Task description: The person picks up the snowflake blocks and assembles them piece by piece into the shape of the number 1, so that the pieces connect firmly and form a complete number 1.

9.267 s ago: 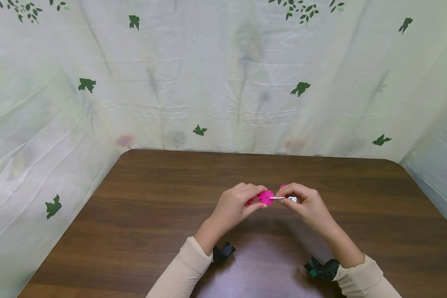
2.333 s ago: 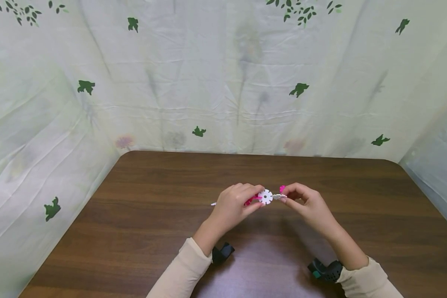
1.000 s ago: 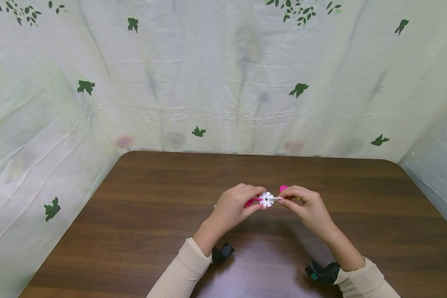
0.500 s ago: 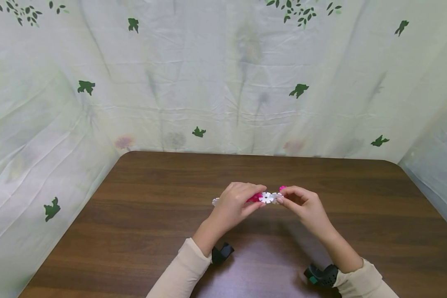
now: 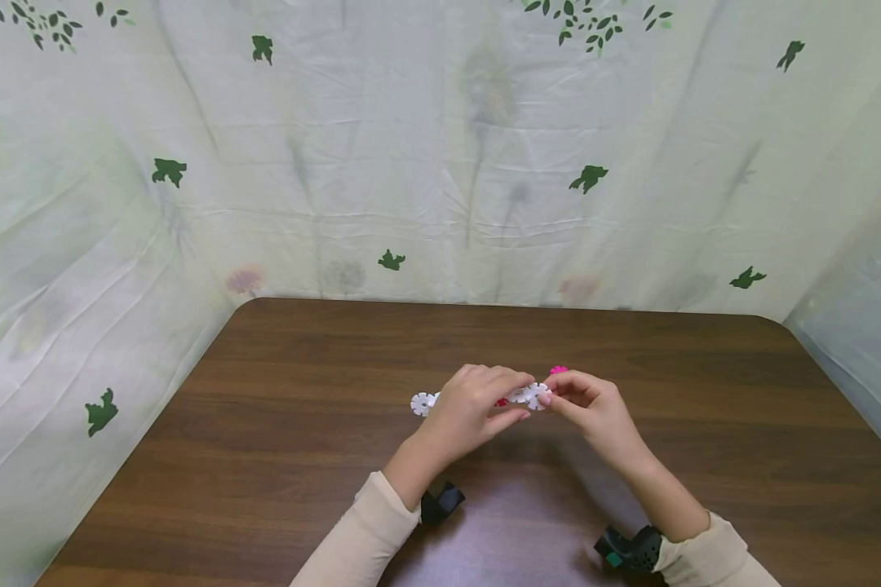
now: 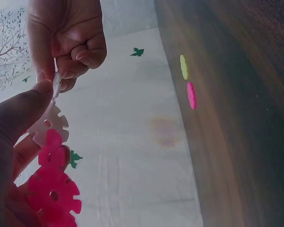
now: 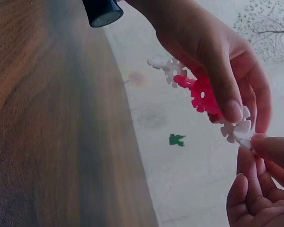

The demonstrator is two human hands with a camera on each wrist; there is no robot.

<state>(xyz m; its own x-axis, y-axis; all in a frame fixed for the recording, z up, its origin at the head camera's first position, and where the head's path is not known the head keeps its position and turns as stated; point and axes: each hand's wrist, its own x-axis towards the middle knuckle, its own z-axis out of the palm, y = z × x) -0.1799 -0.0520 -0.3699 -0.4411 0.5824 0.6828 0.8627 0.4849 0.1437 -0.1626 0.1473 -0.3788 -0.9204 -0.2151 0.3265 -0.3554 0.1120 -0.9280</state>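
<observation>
A chain of notched plastic snowflake discs, pink in the middle and white at both ends, runs through my left hand (image 5: 470,408). Its far white end disc (image 5: 422,403) sticks out left of that hand in the head view. In the right wrist view, the left thumb lies over the pink disc (image 7: 202,95) and the white disc (image 7: 235,126) beside it. My right hand (image 5: 595,408) pinches the last white disc (image 5: 537,396) between thumb and fingertips, at the chain's right end. That disc meets its white neighbour; how deep their slots engage I cannot tell.
Beyond the hands, a loose pink disc (image 6: 191,95) and a yellow disc (image 6: 183,66) lie on the brown wooden table (image 5: 323,350). In the head view the right hand partly hides them. A white printed cloth (image 5: 411,163) hangs behind the table.
Earlier a pink disc faced the right hand; white discs now stand there. In the last second the white discs came together, the hands drew closer, and more of the chain showed at left.
</observation>
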